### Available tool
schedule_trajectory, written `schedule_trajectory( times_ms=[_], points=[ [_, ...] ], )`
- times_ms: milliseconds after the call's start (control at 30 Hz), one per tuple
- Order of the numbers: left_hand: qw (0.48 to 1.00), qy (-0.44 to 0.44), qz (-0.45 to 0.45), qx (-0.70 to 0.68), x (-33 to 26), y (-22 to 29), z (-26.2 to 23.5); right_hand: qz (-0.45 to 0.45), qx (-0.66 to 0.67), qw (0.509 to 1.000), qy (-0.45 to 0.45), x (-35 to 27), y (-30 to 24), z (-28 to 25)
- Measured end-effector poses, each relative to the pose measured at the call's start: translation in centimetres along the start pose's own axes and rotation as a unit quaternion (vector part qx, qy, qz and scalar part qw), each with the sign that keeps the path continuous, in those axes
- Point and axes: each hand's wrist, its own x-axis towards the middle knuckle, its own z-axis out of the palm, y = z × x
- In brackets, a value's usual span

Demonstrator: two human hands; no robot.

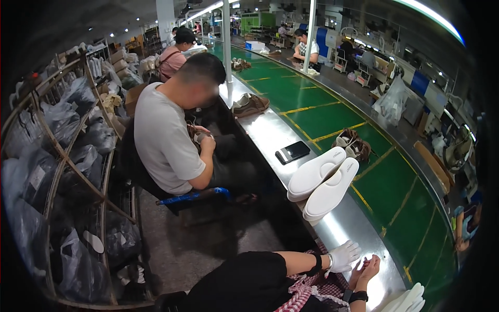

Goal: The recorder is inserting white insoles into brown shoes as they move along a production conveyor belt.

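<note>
My left hand wears a white glove and is held over the metal ledge, fingers stretched out and apart, with nothing seen in it. Close beside it, my bare right hand has its fingers drawn together in a pinch; whatever they hold, if anything, is too small to make out. Black bands circle both wrists. Beyond my hands, two stacks of white insoles lie side by side on the ledge. More white insole-like pieces show at the lower right, partly cut off.
Along the ledge lie a black phone and brown shoes. A green conveyor belt with yellow lines runs alongside, carrying another brown pair. At left, a seated co-worker handles a shoe, near racks of bagged items.
</note>
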Motion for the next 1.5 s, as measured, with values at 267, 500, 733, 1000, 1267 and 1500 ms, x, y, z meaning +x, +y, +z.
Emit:
schedule_trajectory(
  times_ms=[267, 500, 733, 1000, 1267, 1500],
  points=[
    [0.998, -0.035, 0.006, 0.059, -3.2, 1.9, 0.7, 0.060, -0.003, 0.998, -0.023, -5.2, -2.7, -0.6],
    [0.990, -0.076, 0.109, 0.041, -0.5, 2.2, 0.5, 0.050, 0.019, 0.997, -0.048, -3.8, -4.9, 1.0],
    [0.985, -0.076, 0.122, 0.094, 3.5, 2.9, 1.1, -0.037, -0.043, 0.979, -0.194, -2.1, -6.2, 6.3],
    [0.990, -0.090, 0.068, 0.082, 5.7, 2.1, 3.3, 0.143, 0.031, 0.957, -0.249, -1.3, -5.5, 6.6],
    [0.989, -0.099, 0.079, 0.074, 6.9, 3.0, 4.1, 0.142, 0.066, 0.970, -0.188, 0.0, -4.7, 4.9],
    [0.989, -0.095, 0.089, 0.070, 7.5, 3.3, 4.4, 0.114, 0.064, 0.979, -0.157, 0.5, -3.8, 3.7]
  ],
)
